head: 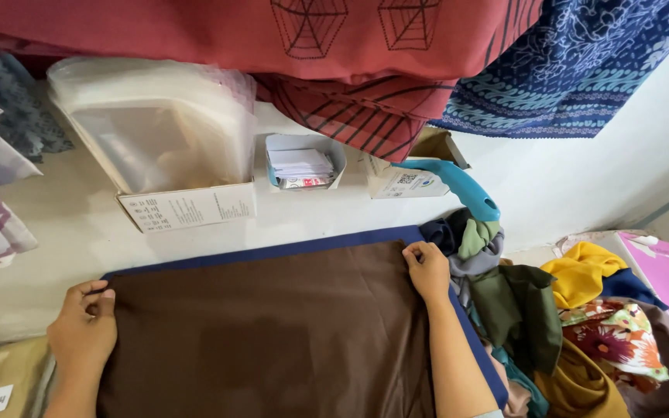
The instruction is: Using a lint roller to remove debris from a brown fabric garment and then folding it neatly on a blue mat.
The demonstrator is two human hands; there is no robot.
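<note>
A brown cloth point(272, 333) lies flat between the two hands and fills most of the lower view. Under it a dark blue board point(288, 249) shows as a strip just beyond the fingertips and as a thin edge along the outer side of the right forearm.

Red patterned fabric point(272, 35) hangs well above both hands, and blue patterned fabric point(574, 70) hangs above and to the right of the right hand. A clear plastic bag in an open cardboard box point(168, 155) stands above the space between the hands, nearer the left one.

A heap of clothes point(551, 325) in green, yellow, grey and flower print sits just to the right of the right hand and forearm. A pink box point(663, 267) lies farther right, beyond the heap.

The left hand point(83, 333) pinches the far left corner of the brown cloth, thumb and fingers closed on its edge. The right hand point(427, 271) grips the far right corner, fingers curled over the edge and closed on it.

A small box of cards point(302, 162) leans on the wall above and left of the right hand. A light blue handle point(458, 186) curves just above that hand.
</note>
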